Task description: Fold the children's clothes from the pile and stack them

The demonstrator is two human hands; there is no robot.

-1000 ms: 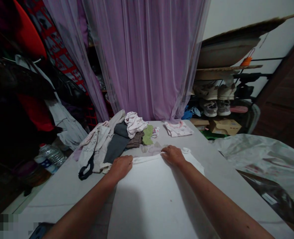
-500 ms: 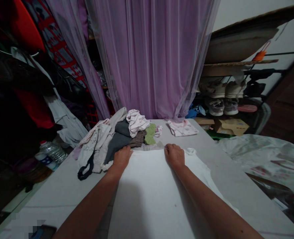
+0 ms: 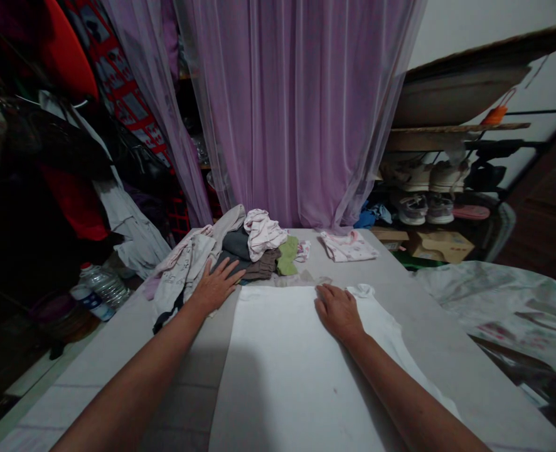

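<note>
Overall, a sheer lilac curtain (image 3: 297,113) is hanging behind a grey desk (image 3: 87,376). A white garment (image 3: 282,370) is lying flattened across the desk's near half, its far right corner bunching slightly. Beyond it, a heap of mixed clothing (image 3: 233,251) is sitting toward the far left, while a folded pink-printed garment (image 3: 348,247) is lying toward the far right. The left hand (image 3: 214,287) is resting palm-down with its grip spread, the fingertips touching the heap's near edge, just beside the white garment. The right hand (image 3: 338,312) is pressing flat on the white garment's far edge, its grip open and pinching nothing.
</note>
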